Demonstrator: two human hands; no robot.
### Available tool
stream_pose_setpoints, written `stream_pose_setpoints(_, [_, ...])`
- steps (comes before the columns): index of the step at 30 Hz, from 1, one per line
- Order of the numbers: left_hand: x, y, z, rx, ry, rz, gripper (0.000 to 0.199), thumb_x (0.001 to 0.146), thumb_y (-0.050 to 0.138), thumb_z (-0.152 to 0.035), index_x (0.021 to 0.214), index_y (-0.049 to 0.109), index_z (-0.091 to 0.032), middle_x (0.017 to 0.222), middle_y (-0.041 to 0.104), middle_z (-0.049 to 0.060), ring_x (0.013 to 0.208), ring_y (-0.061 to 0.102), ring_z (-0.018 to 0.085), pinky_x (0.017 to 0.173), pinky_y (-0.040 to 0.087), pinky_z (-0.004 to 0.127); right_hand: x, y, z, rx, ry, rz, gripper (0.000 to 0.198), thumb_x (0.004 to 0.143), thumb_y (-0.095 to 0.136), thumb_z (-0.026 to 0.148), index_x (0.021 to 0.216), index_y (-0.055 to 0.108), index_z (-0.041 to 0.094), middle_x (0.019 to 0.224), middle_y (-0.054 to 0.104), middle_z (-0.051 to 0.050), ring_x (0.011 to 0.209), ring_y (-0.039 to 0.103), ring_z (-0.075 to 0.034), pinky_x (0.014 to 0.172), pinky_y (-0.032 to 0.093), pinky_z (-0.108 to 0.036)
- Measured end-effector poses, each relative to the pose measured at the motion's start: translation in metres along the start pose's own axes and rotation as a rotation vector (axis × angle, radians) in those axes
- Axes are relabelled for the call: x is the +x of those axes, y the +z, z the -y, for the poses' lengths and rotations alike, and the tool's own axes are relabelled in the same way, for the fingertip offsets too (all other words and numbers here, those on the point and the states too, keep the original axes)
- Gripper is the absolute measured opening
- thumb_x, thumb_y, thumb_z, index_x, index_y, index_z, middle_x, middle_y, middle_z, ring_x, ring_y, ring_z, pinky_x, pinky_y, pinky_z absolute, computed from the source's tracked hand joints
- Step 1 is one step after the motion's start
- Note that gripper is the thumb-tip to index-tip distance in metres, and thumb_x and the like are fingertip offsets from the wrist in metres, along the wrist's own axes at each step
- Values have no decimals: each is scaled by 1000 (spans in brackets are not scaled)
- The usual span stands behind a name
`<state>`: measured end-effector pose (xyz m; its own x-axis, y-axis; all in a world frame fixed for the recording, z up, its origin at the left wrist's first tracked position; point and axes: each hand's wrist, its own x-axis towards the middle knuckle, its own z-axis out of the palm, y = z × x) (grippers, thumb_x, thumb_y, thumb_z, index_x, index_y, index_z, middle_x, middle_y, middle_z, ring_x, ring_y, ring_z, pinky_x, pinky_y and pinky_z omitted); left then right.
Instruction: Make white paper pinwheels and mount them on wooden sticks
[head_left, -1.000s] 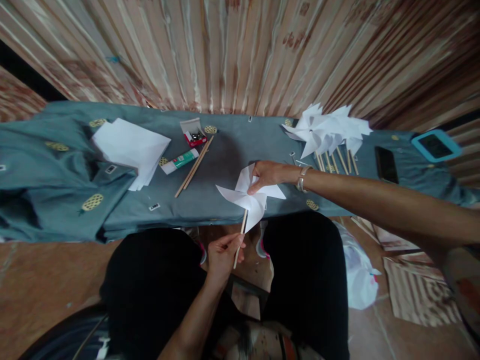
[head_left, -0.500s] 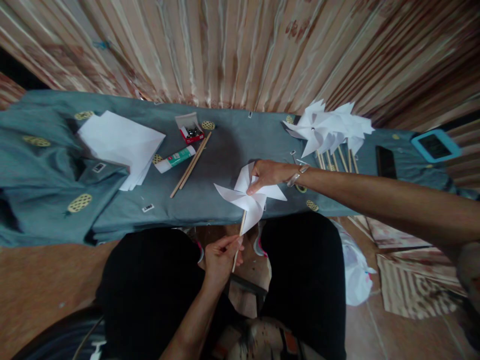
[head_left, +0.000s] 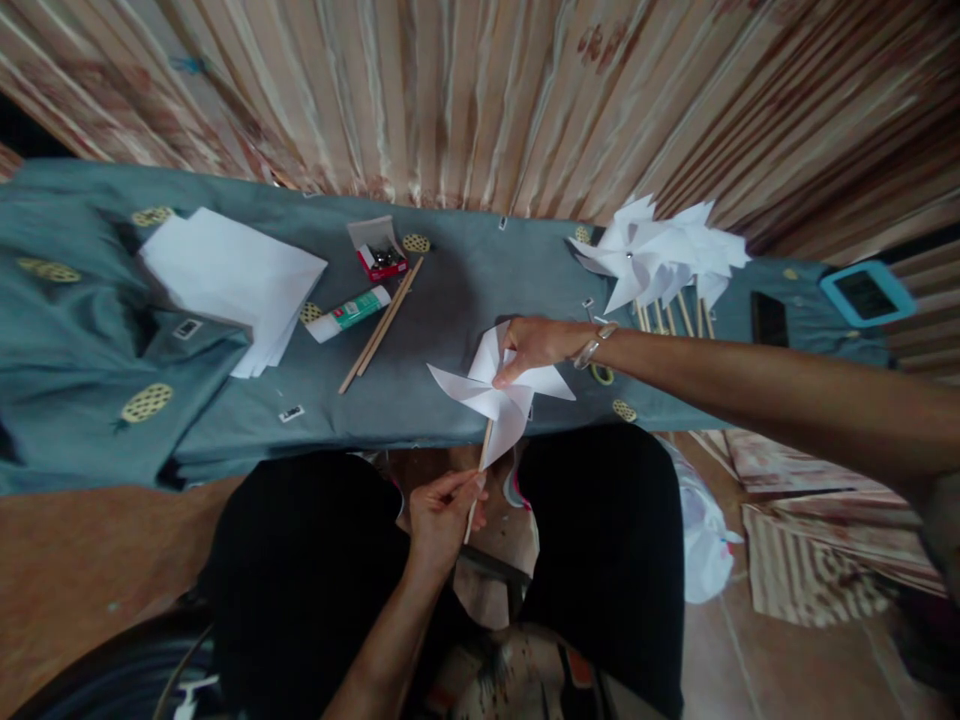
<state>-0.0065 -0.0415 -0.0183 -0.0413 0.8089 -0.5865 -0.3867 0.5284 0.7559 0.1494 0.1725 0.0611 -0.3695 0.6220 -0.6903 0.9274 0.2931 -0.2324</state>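
Observation:
A white paper pinwheel (head_left: pixel 501 405) lies at the table's front edge, its wooden stick (head_left: pixel 486 445) slanting down toward my lap. My left hand (head_left: pixel 444 515) is closed around the lower part of that stick. At the pinwheel's middle, my right hand (head_left: pixel 529 352) presses with its thumb on the hub, the fingers curled behind the paper. The thumb covers the hub, so any pin there is hidden.
Several finished pinwheels (head_left: pixel 652 250) are piled at the right, beside a dark phone (head_left: pixel 769 318) and a blue-framed device (head_left: pixel 868 293). Scissors (head_left: pixel 601 373) lie by my right wrist. Leftward are loose sticks (head_left: pixel 381 325), a glue stick (head_left: pixel 349 314), a pin box (head_left: pixel 381 258) and white paper (head_left: pixel 232 275).
The view has shifted slightly. Both hands keep the same hold on the pinwheel, and nothing on the table has visibly been moved.

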Motion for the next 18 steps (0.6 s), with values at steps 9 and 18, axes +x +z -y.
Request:
stream_pose_setpoints(9, [0,-2,1,36,-33,8,37,54,85,-50,64,78,-15,48,62,2,34,47,8,35,34,20,-2,0,4,47,-3,-1,35,71,80,45,89,79,15,83,75,-5,75,64,-18,60,42,-26])
stream_pose_setpoints(18, [-3,3,-3,10,-42,-32,41,49,87,-50,66,77,-14,49,63,2,34,44,7,36,31,20,-15,0,-9,275,-139,-3,38,70,78,50,88,81,16,86,77,-5,80,65,-18,70,47,-26])
